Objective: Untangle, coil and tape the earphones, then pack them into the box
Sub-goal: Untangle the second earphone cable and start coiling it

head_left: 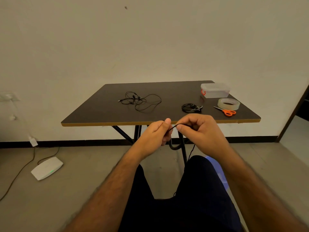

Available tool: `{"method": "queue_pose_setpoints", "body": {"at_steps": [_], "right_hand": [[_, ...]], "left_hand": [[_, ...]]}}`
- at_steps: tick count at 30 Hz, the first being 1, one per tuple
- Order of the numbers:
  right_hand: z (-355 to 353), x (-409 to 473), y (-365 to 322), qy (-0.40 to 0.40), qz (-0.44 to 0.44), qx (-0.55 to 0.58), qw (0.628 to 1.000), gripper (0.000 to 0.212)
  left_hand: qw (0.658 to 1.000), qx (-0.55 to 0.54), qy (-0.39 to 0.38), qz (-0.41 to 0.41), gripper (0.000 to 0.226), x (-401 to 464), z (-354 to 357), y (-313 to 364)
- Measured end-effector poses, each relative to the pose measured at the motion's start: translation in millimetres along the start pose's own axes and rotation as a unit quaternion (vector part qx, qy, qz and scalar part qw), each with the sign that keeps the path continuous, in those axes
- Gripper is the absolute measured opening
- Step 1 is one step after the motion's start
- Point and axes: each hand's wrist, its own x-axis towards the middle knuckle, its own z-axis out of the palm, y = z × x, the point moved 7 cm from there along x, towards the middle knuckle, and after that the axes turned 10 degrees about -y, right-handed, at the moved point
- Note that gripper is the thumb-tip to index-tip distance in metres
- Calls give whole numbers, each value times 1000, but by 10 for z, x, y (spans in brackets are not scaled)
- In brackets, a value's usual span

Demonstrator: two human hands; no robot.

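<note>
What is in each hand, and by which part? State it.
Both hands hold one black earphone cable. The left hand grips a bunched loop of it; the right hand pinches a strand in its fingers, the rest hanging below.

One wide-angle view only, worn on the head, looking forward and down. Both hands, left (154,131) and right (199,131), sit close at frame centre, the forearms running off the bottom edge. The worktop (100,113) lies just beyond them, the wall filling the upper half.
</note>
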Motion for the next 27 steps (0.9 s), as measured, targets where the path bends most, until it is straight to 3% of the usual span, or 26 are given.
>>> {"method": "queue_pose_setpoints", "body": {"at_steps": [5, 13, 19, 27], "right_hand": [[-100, 46, -36, -3, -19, 19, 1000, 12], [-88, 136, 128, -12, -3, 146, 989, 6], [88, 96, 217, -47, 9, 239, 970, 9], [213, 129, 300, -14, 21, 318, 948, 9]], "left_hand": [[994, -74, -75, -19, 43, -27, 197, -20], [964, -218, -150, 5, 42, -76, 381, 106], [967, -206, -148, 5, 39, -84, 387, 126], [974, -209, -88, 4, 42, -66, 335, 76]]}}
